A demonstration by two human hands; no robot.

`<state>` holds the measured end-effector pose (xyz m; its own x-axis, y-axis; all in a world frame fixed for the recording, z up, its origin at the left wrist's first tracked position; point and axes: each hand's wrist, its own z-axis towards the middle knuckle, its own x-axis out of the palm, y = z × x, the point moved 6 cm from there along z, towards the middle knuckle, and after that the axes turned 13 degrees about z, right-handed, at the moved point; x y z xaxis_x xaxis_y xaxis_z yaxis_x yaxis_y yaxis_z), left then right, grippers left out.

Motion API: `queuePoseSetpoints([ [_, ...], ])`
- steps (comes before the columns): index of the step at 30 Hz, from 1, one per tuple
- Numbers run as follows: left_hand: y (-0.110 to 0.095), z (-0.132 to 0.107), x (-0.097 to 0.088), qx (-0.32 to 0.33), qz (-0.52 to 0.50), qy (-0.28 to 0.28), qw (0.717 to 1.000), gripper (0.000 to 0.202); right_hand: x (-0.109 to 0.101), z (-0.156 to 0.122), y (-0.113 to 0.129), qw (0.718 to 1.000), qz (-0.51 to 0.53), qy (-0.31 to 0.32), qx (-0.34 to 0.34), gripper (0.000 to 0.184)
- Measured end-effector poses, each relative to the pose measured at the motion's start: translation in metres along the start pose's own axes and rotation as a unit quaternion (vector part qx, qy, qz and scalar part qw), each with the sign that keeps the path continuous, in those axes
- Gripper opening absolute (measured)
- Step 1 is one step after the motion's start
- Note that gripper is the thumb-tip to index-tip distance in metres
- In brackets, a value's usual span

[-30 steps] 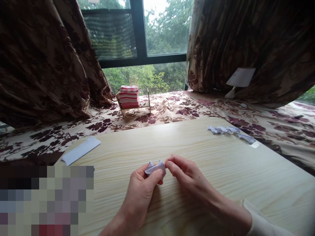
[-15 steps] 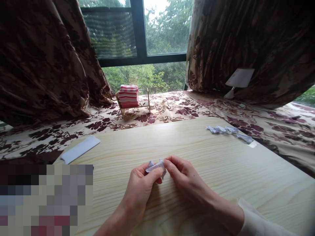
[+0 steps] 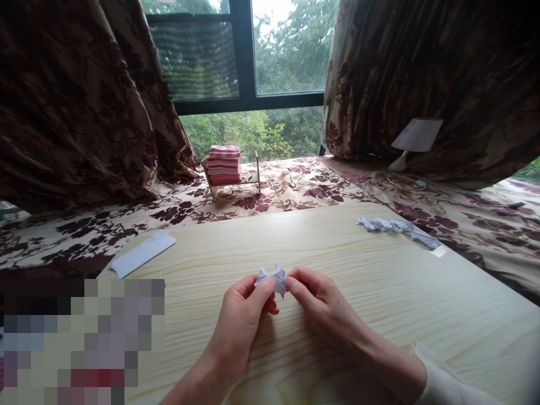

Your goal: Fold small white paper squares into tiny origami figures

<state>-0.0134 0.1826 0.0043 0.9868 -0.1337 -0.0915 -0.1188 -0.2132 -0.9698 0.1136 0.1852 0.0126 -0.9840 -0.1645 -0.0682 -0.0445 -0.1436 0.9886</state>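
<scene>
A small folded paper piece (image 3: 278, 277), pale lilac-white with several pointed corners, is held over the middle of the wooden table (image 3: 270, 236). My left hand (image 3: 242, 309) is closed on it, thumb on top and fingers beneath. At its right edge, my right hand (image 3: 323, 301) pinches a corner between thumb and forefinger. The fingers hide part of the paper. Several similar folded paper pieces (image 3: 392, 225) lie in a row near the table's far right edge, with a white slip (image 3: 439, 251) at the near end.
A flat pale paper strip (image 3: 143, 254) lies at the table's left side. Beyond the table, on flowered cloth, a small wooden rack (image 3: 232, 183) holds folded pink-and-white cloths (image 3: 225, 164). A white lamp (image 3: 417, 135) stands at back right. Pixelation covers the lower left.
The folded paper has been raised and turned slightly, showing more of its points. Both hands have shifted only a little. The whole view has moved slightly.
</scene>
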Motion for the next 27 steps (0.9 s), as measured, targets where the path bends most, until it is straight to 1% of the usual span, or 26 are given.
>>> queuePoseSetpoints([
  [4, 0.002, 0.000, -0.002, 0.007, 0.032, -0.013, 0.999, 0.025, 0.000, 0.001, 0.001, 1.000, -0.001, 0.003, -0.003, 0.030],
  [10, -0.001, -0.001, 0.000, 0.000, 0.049, -0.010, 0.999, 0.023, 0.002, 0.001, 0.003, 1.000, 0.007, 0.014, -0.006, 0.030],
  [15, -0.002, -0.003, 0.001, 0.009, 0.061, -0.003, 0.998, 0.023, 0.004, 0.000, 0.001, 0.999, 0.040, 0.038, 0.002, 0.028],
  [20, -0.001, -0.003, 0.003, 0.009, 0.077, -0.002, 0.997, 0.025, 0.004, -0.001, -0.002, 0.997, 0.072, 0.010, 0.000, 0.027],
  [23, -0.001, -0.002, 0.001, 0.004, 0.060, -0.010, 0.998, 0.022, 0.006, 0.000, -0.004, 0.997, 0.076, 0.011, -0.004, 0.031],
  [27, 0.001, -0.001, -0.001, -0.003, 0.045, -0.012, 0.999, 0.020, 0.003, 0.001, -0.008, 0.998, 0.067, 0.008, 0.018, 0.042],
])
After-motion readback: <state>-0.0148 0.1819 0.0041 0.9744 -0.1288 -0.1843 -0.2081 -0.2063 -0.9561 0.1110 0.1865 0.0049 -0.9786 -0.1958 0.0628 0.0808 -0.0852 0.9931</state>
